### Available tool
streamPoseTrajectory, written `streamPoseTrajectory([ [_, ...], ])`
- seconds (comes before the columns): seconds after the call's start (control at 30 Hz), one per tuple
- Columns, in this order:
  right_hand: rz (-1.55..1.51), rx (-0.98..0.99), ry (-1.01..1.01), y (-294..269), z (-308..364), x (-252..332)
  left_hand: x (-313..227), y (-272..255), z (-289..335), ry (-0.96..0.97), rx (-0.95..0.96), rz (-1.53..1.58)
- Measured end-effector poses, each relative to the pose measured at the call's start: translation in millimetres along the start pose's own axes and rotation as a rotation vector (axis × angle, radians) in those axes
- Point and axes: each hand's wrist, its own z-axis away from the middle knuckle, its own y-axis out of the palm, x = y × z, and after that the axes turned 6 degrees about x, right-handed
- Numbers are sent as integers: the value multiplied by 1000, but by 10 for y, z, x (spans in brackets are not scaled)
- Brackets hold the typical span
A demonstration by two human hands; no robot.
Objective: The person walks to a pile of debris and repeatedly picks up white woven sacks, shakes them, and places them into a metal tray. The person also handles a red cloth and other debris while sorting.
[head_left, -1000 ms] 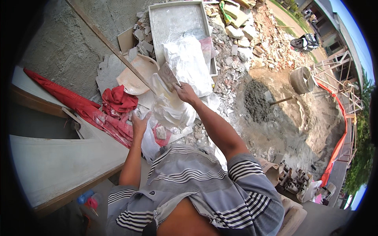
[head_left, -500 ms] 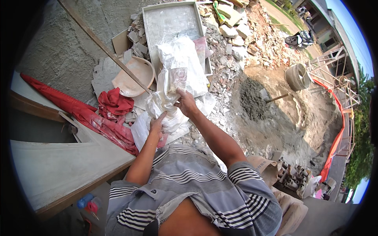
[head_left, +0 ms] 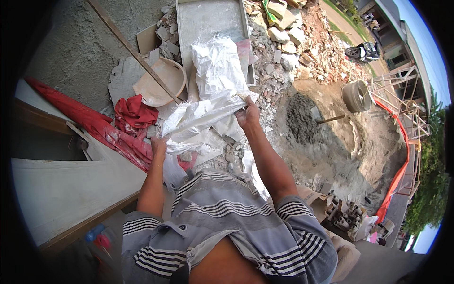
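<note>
A white woven plastic sack (head_left: 216, 71) lies partly over the grey rectangular tray (head_left: 211, 18), its near end drawn out in a wide band towards me. My left hand (head_left: 159, 144) is closed round the left corner of that end. At the right corner, higher up, my right hand (head_left: 249, 114) pinches the gathered edge. Between the two hands the sack's mouth is stretched and slopes up to the right. Folds hide its inside. Loose white plastic (head_left: 208, 146) hangs below the band.
Left of the sack sit a dusty round basin (head_left: 165, 81), a wooden pole (head_left: 127, 45) and a red cloth (head_left: 135, 116). Broken rubble (head_left: 283, 35) spreads beyond. To the right are wet mortar (head_left: 302, 118) with a wooden-handled tool and a bucket (head_left: 356, 96). A pale panel (head_left: 71, 199) stands nearby.
My hands have moved apart, the left one left and down, the right one right and slightly up. The bunched sack end is now pulled wide, and the printed patch has gone from sight.
</note>
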Motion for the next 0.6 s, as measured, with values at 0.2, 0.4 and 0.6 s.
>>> streamPoseTrajectory([
  [0.2,55,-9,-42,28,-92,447,-19,-859,-447,-20,-32,135],
  [0.4,58,125,-113,193,-19,597,-133,-922,-436,110,-232,-691],
  [0.6,-5,279,-284,429,80,1024,96,-1126,-315,438,-93,-858],
])
